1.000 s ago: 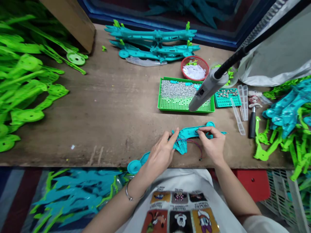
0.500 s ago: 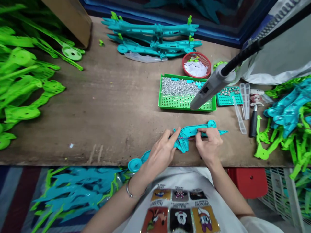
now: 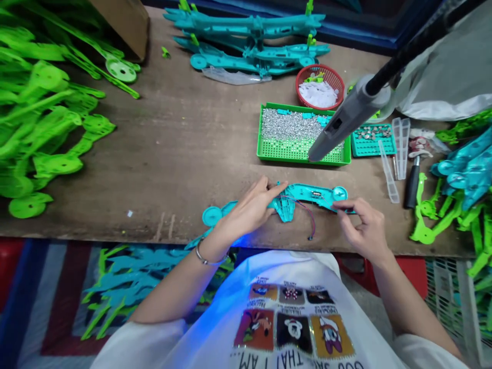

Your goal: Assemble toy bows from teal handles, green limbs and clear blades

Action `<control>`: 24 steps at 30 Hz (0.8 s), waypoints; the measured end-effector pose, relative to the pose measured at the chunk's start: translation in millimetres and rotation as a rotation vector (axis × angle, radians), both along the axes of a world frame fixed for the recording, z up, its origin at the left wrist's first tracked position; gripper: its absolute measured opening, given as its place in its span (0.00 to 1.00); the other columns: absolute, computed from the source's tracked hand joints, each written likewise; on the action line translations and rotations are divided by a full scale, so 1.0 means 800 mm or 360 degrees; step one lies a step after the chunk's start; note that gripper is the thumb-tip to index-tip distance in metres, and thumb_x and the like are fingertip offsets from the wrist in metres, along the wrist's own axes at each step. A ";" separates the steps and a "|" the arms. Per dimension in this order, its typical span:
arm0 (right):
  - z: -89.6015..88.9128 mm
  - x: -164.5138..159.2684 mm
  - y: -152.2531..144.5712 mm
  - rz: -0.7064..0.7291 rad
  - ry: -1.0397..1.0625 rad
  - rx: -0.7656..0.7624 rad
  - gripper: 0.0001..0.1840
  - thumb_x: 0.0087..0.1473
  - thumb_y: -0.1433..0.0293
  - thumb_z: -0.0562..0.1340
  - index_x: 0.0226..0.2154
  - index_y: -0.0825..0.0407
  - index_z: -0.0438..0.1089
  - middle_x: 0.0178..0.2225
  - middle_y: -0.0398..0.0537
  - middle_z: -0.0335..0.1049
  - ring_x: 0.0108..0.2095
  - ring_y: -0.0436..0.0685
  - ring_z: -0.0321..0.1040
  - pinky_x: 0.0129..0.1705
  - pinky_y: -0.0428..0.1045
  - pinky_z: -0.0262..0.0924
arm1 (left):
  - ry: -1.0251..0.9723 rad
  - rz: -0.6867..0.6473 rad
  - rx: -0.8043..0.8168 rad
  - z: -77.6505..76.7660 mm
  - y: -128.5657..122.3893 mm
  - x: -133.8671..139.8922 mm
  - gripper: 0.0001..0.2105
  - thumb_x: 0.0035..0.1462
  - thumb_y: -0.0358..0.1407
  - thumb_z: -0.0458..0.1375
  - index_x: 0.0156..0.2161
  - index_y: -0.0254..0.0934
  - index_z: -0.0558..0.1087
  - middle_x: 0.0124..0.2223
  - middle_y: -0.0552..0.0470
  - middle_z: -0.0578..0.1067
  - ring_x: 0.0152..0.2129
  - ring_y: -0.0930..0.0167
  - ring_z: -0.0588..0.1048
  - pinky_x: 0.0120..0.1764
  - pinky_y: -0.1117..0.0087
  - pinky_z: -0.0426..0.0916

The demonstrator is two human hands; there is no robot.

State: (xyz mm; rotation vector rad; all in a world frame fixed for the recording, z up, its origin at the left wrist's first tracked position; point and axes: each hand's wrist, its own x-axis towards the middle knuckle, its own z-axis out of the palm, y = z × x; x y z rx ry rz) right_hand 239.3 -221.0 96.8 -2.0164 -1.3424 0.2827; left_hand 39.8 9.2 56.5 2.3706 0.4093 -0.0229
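Observation:
A long turquoise plastic casing (image 3: pixel 309 192) lies at the front of the table, its hollow side up. My left hand (image 3: pixel 249 207) grips its middle, forefinger stretched across the top, and hides part of it. A small metallic piece (image 3: pixel 316 194) sits in the casing's channel. Thin red and blue wires (image 3: pixel 309 212) run out from the middle and curve down to a small dark end on the tabletop. By the casing's right end is my right hand (image 3: pixel 365 228), thumb and forefinger nearly together at its edge. Whatever is between those fingertips is too small to name.
Behind the casing stands a green tray (image 3: pixel 265 151) of small metal pieces, under a grey hanging tool (image 3: pixel 334 123). A red basket (image 3: pixel 300 95) holds white pieces. A black-handled tool (image 3: pixel 412 187) lies right. Green parts (image 3: pixel 49 123) pile up left; turquoise casings (image 3: pixel 253 23) line the back.
My right hand has moved right, off the wires, to the casing's right end. The wires now hang loose toward the table's front edge, and the metallic piece shows. My left hand still holds the casing.

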 end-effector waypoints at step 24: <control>-0.038 -0.063 -0.013 0.0234 0.0431 0.0303 0.14 0.57 0.76 0.67 0.42 0.42 0.79 0.36 0.44 0.81 0.34 0.55 0.76 0.40 0.55 0.69 | -0.0315 0.0776 -0.2229 0.006 -0.138 -0.007 0.16 0.62 0.46 0.63 0.45 0.34 0.76 0.39 0.51 0.77 0.35 0.74 0.76 0.43 0.71 0.71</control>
